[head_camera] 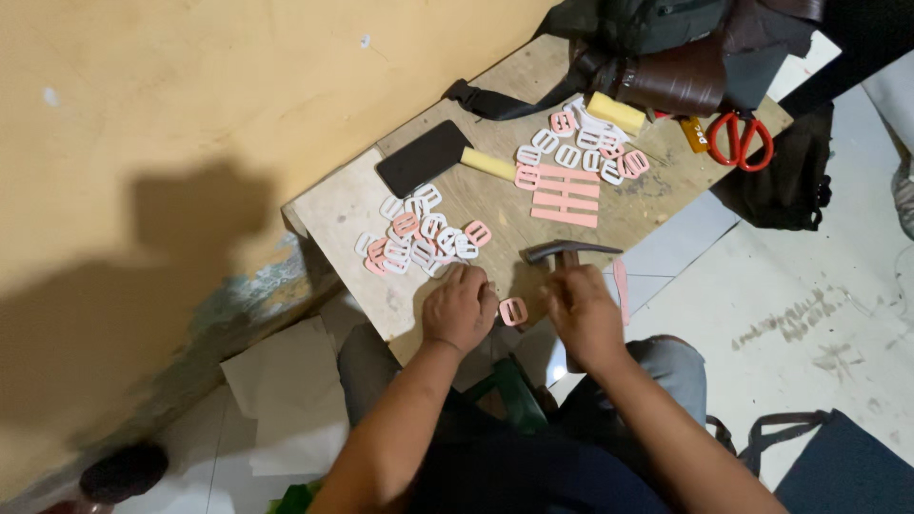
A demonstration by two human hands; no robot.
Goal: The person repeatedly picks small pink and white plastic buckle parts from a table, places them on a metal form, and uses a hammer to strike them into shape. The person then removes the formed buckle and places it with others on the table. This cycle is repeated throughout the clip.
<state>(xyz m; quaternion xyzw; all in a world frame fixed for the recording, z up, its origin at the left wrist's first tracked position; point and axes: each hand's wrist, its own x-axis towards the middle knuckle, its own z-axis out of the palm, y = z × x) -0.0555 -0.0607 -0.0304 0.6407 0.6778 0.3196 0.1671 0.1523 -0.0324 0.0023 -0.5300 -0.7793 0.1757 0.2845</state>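
head view is showing you seated at a small wooden table (362,205), your left hand (461,309) lying knuckles-up at its near edge with fingers curled loosely, pinching nothing you can make out, while your right hand (583,314) is closing firmly around the handle of a hammer (569,251) whose metal head is hovering just right of a pink buckle (513,311) lying between both hands. beyond your left hand a pile of white and pink buckles (419,243) is sitting, with pink strips (566,195) farther off and red scissors (741,139) at the far right.
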